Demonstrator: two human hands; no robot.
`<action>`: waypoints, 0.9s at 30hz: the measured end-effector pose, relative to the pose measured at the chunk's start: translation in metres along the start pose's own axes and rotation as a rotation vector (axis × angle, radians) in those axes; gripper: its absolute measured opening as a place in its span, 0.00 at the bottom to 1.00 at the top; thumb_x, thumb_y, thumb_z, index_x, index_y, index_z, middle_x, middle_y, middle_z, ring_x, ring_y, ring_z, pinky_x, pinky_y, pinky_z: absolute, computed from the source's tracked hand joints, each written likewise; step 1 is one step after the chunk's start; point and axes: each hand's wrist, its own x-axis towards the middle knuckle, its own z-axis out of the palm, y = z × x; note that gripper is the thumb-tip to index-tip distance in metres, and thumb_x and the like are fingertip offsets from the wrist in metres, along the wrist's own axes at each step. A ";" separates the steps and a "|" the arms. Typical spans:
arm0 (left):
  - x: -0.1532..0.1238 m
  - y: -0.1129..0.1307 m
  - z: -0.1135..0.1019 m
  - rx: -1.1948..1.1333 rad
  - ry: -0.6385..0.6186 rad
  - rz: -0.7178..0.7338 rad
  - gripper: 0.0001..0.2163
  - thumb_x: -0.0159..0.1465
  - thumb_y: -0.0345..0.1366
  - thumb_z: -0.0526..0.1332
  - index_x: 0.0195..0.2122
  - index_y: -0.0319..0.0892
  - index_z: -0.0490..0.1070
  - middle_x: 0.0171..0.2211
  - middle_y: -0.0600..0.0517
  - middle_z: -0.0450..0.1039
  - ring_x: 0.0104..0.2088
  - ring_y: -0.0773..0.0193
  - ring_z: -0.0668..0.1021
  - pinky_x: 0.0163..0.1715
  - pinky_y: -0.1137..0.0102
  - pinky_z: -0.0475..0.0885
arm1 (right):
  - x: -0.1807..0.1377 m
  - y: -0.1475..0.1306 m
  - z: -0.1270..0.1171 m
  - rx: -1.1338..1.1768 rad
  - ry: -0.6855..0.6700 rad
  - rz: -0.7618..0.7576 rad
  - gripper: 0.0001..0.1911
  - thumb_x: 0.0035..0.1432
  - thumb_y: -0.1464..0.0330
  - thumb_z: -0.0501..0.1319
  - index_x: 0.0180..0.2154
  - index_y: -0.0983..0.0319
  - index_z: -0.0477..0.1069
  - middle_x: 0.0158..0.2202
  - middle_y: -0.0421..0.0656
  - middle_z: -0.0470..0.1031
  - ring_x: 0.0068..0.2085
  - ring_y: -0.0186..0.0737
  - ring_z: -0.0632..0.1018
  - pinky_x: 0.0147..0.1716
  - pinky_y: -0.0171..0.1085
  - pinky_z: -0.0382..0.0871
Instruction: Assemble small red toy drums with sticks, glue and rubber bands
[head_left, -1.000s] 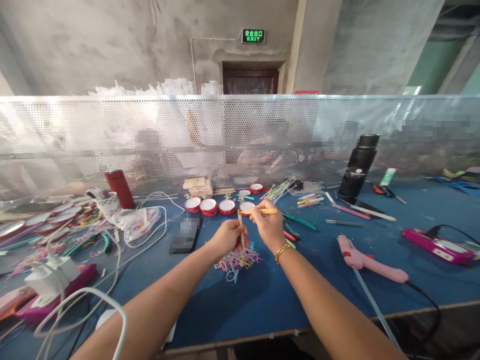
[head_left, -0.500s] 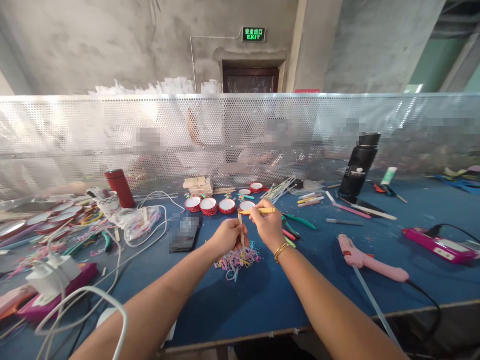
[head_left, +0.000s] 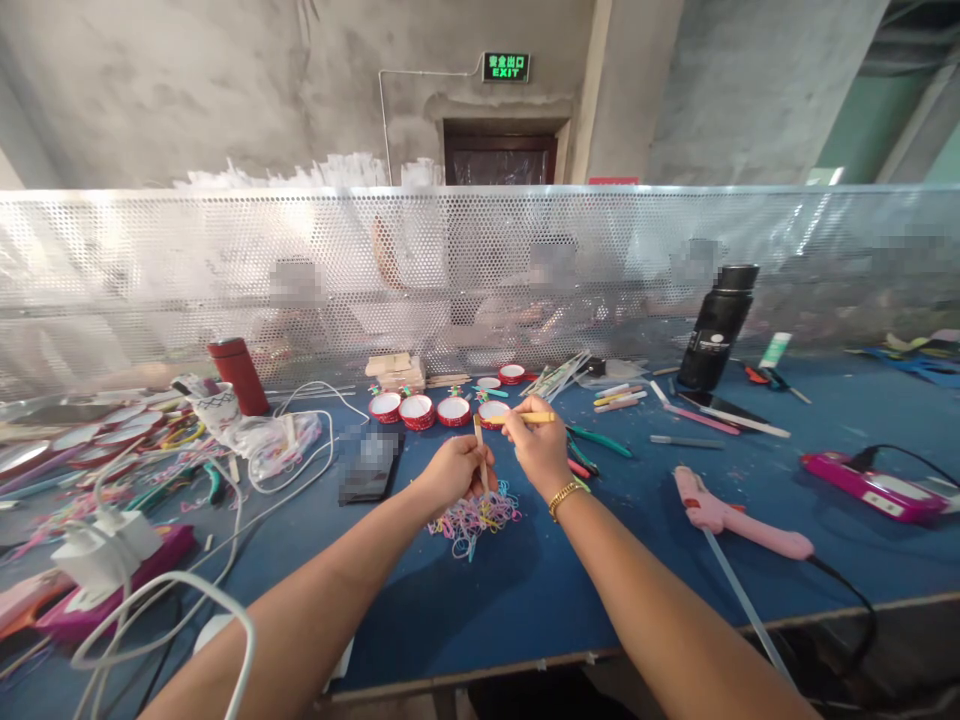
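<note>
My left hand (head_left: 455,470) is closed on a flat, pale wooden stick (head_left: 481,452), which stands nearly upright with a yellowish-brown top end. In my right hand (head_left: 538,441) is a yellow marker pen (head_left: 525,418), held level with its tip pointing left, close to the stick's top. Whether tip and stick touch, I cannot tell. Beneath my hands lies a heap of colourful rubber bands (head_left: 474,522). Just beyond them stand several red-sided round tins with white tops (head_left: 454,410), one partly behind the pen.
Pliers with green handles (head_left: 602,440) and several markers (head_left: 621,397) lie to the right, with a pink glue gun (head_left: 739,515) and a black bottle (head_left: 718,330). On the left are a black phone (head_left: 370,468), white cables (head_left: 247,530) and a red flask (head_left: 240,375). A perforated metal screen (head_left: 465,270) closes the back.
The marker tip has shifted slightly to the right of the stick's top. That top end now shows yellowish-brown where it looked paler. Both hands have kept their grip.
</note>
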 end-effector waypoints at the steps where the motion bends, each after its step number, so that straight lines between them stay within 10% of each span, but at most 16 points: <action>1: 0.000 0.000 0.000 0.002 -0.003 0.001 0.11 0.66 0.41 0.55 0.28 0.41 0.64 0.18 0.52 0.72 0.12 0.73 0.65 0.14 0.77 0.54 | 0.000 0.000 0.000 0.014 -0.003 0.004 0.10 0.54 0.64 0.60 0.24 0.57 0.62 0.20 0.36 0.70 0.24 0.36 0.71 0.27 0.35 0.64; 27: 0.000 0.000 0.000 -0.030 -0.004 -0.005 0.13 0.65 0.43 0.57 0.28 0.41 0.64 0.17 0.53 0.72 0.12 0.73 0.66 0.14 0.77 0.55 | 0.000 0.000 0.001 -0.017 -0.022 -0.024 0.10 0.54 0.64 0.60 0.24 0.57 0.62 0.19 0.36 0.70 0.23 0.37 0.70 0.27 0.35 0.64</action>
